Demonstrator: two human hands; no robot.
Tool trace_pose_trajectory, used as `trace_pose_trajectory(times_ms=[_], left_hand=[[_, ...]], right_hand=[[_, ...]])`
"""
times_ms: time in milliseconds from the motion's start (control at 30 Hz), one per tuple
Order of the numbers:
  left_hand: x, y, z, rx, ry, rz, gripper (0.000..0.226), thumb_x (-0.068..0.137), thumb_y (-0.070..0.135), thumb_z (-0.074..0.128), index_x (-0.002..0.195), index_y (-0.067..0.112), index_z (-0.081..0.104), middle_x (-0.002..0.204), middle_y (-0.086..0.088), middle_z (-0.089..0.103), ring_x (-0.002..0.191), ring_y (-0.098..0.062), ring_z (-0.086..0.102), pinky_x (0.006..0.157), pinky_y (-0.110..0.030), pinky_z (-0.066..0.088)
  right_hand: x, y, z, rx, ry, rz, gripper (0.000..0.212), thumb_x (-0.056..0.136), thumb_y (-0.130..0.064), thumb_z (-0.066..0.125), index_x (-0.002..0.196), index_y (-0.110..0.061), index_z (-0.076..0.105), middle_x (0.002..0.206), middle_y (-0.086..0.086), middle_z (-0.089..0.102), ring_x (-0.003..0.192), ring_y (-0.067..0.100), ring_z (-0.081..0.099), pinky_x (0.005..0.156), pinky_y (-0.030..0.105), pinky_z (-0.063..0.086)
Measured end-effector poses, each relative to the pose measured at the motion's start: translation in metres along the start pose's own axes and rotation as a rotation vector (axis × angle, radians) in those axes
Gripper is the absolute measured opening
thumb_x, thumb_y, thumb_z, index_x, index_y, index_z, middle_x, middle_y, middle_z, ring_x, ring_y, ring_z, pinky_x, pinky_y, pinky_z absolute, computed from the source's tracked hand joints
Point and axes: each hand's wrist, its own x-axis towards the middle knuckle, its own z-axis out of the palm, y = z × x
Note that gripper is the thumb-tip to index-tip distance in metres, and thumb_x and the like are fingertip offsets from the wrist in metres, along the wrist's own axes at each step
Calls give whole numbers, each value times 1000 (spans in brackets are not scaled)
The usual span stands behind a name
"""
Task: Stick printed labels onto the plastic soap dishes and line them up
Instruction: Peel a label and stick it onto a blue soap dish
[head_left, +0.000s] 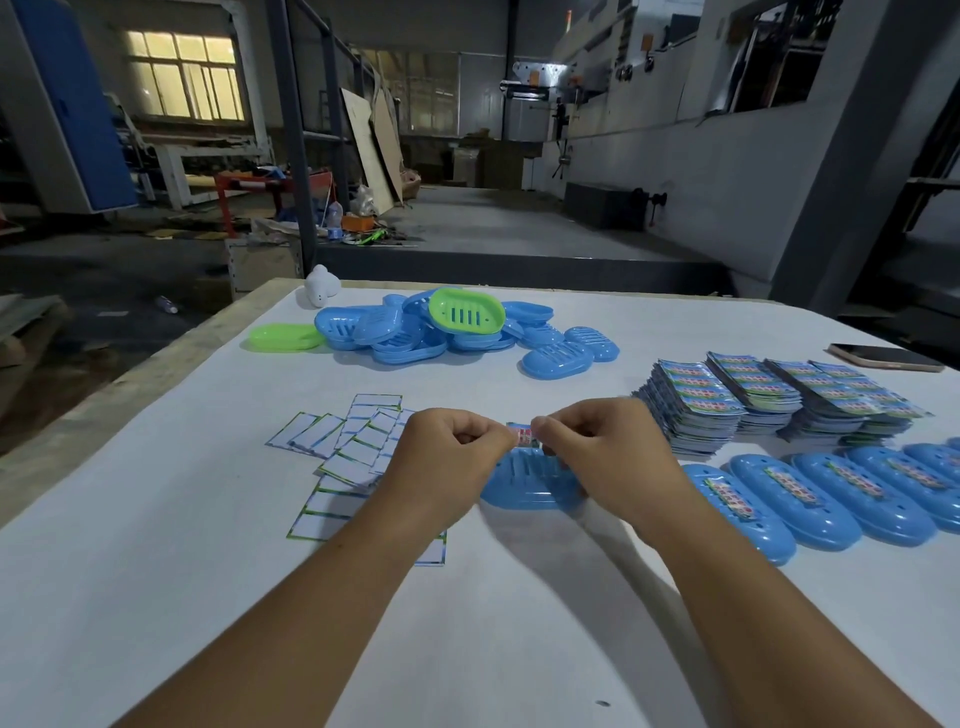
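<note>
Above the white table (156, 571), my left hand (447, 457) and right hand (602, 447) pinch a glossy label (522, 434); at 6 o'clock of it lies an oval blue soap dish (524, 483).

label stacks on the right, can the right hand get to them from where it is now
Probably yes. The label stacks sit on the table just beyond and right of the right hand, with nothing between them. But that hand and the left hand are pinching a label over a blue soap dish, so it must let go first.

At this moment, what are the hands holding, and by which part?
Both hands pinch one printed label between them, left hand at its left edge, right hand at its right edge, above a blue soap dish.
</note>
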Motion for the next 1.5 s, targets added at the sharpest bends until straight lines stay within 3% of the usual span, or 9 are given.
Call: trace_pose_trajectory(times_ms=[100, 400, 567, 800, 900, 1033, 1167, 1300, 1500], left_hand=[[1, 0, 1, 8, -12, -30, 18, 82, 31, 74, 68, 19, 76, 57, 6, 66, 49, -2, 51, 50, -17, 41], [11, -4, 5, 28, -12, -84, 31, 83, 39, 74, 71, 11, 76, 64, 0, 72, 54, -9, 57, 54, -22, 46], [13, -11, 9, 258, 48, 8, 30, 79, 41, 76, 62, 15, 73, 52, 11, 65, 46, -1, 54, 47, -17, 41], [9, -9, 14, 543, 101, 142, 26, 76, 41, 74, 64, 19, 69, 58, 9, 64, 66, -11, 63, 57, -23, 41], [8, -8, 17, 603, 112, 191, 27, 76, 43, 75, 69, 18, 69, 66, 9, 65, 74, -15, 64, 62, -24, 45], [7, -9, 18, 630, 125, 253, 30, 77, 47, 75, 73, 19, 62, 64, 11, 54, 75, -18, 61, 59, -27, 39], [8, -13, 14, 539, 82, 213, 34, 78, 41, 75, 91, 26, 46, 69, 3, 58, 70, -20, 57, 56, -34, 39], [9, -15, 14, 374, 104, 226, 12, 88, 25, 62, 94, 25, 51, 62, 0, 63, 70, -18, 61, 67, -38, 49], [9, -19, 16, 400, 148, 298, 8, 87, 26, 59, 91, 29, 52, 61, 4, 61, 64, -10, 58, 60, -33, 45]], right_hand=[[2, 1, -7, 83, -40, 44, 32, 84, -31, 71, 72, -1, 69, 66, 18, 61, 59, 17, 46, 56, 34, 42], [1, -1, -19, 89, -176, 62, 22, 84, -28, 79, 69, -13, 72, 61, 5, 61, 58, 15, 46, 46, 25, 39], [2, 2, -18, 46, -153, 145, 22, 78, -24, 83, 64, -10, 74, 56, 1, 60, 52, 14, 46, 45, 22, 39], [5, 5, -9, -179, -64, 152, 21, 71, -30, 87, 60, -19, 73, 46, -10, 61, 34, 2, 46, 42, 20, 37], [4, 5, -8, -296, -53, 140, 21, 68, -36, 87, 64, -22, 72, 57, -9, 67, 42, 1, 53, 43, 19, 39], [2, 4, -9, -362, -29, 49, 37, 71, -41, 85, 100, -30, 64, 90, -12, 62, 75, 5, 58, 59, 22, 40], [-4, 2, -5, -342, -219, -163, 44, 84, -32, 70, 127, -37, 62, 118, -16, 65, 107, 1, 58, 82, 16, 42], [-10, -5, -6, -391, -349, -248, 51, 80, -29, 70, 128, -43, 59, 111, -19, 66, 97, 4, 60, 79, 17, 48], [-17, -10, -37, -856, -311, -70, 49, 77, -58, 66, 121, -38, 60, 108, -8, 61, 90, 15, 54, 66, 28, 42]])
